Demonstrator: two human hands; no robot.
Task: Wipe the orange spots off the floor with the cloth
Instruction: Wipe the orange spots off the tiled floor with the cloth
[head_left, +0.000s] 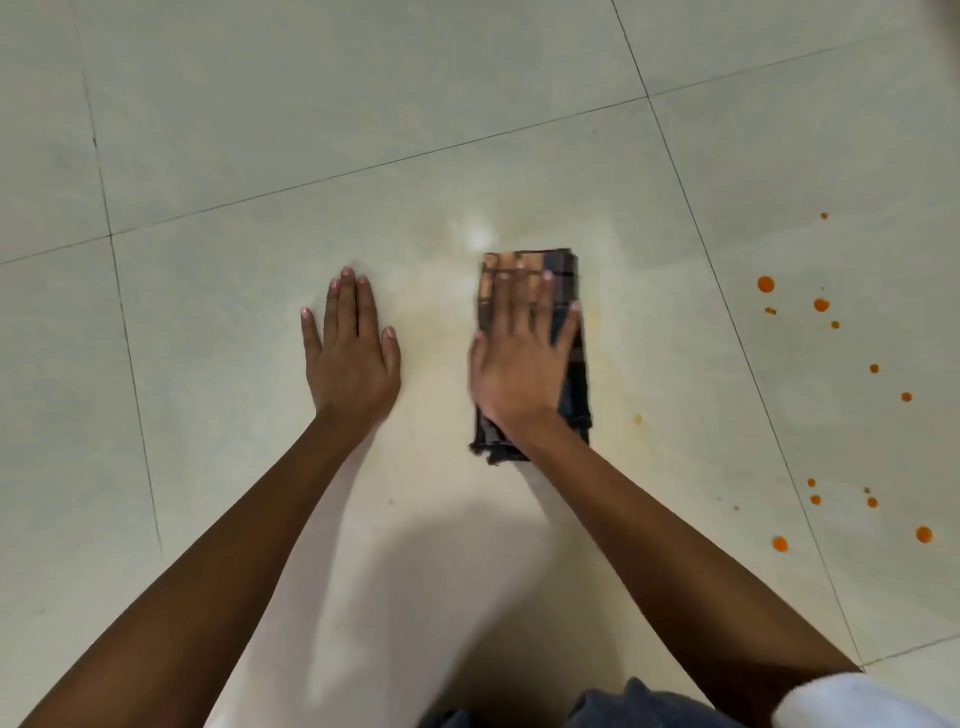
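Note:
A folded dark checked cloth lies flat on the pale tiled floor. My right hand presses down on it with fingers spread, palm covering most of the cloth. My left hand rests flat on the bare tile to the left of the cloth, fingers apart, holding nothing. Several orange spots are scattered on the tile to the right, apart from the cloth. Further spots sit lower right. One faint orange mark lies just right of the cloth. A pale yellowish smear surrounds the cloth.
Dark grout lines cross the floor, one running diagonally between the cloth and the spots. My knees in dark trousers and a white sleeve edge show at the bottom.

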